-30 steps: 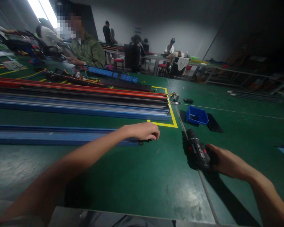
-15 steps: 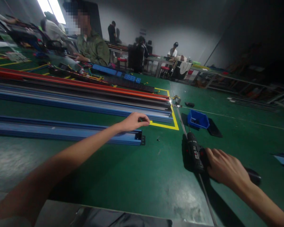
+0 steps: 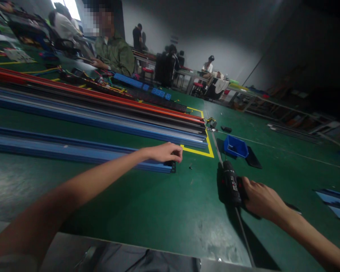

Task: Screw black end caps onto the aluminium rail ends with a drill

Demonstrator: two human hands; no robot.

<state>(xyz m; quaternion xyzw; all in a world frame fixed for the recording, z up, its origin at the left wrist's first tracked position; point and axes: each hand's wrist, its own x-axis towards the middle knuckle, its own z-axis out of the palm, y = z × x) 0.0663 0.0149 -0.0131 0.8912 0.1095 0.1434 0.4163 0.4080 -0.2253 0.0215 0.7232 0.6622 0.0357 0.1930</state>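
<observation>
My right hand (image 3: 262, 196) is wrapped round the grip of a black cordless drill (image 3: 231, 187). Its chuck points away from me, towards the blue bin. With fingers curled and pressed together, my left hand (image 3: 167, 152) is over the right end of a long blue metal channel (image 3: 82, 152). A black end piece (image 3: 173, 166) shows just under these fingers. Whether the fingertips pinch something small is hidden. A small dark screw-like piece (image 3: 190, 166) lies on the green tabletop (image 3: 147, 204), just right of the channel's end.
Behind the channel lie more long blue, black and red profiles (image 3: 147, 117), ending inside yellow tape. A blue bin (image 3: 235, 146) and a flat black object (image 3: 254, 157) are beyond the drill. Blue pieces (image 3: 336, 202) lie far right. A person in a green jacket (image 3: 115, 54) sits opposite.
My left hand rose off the channel's end, uncovering the black end piece and the small dark piece, then came down on the end again. The drill stays in my right hand; the view shifted slightly.
</observation>
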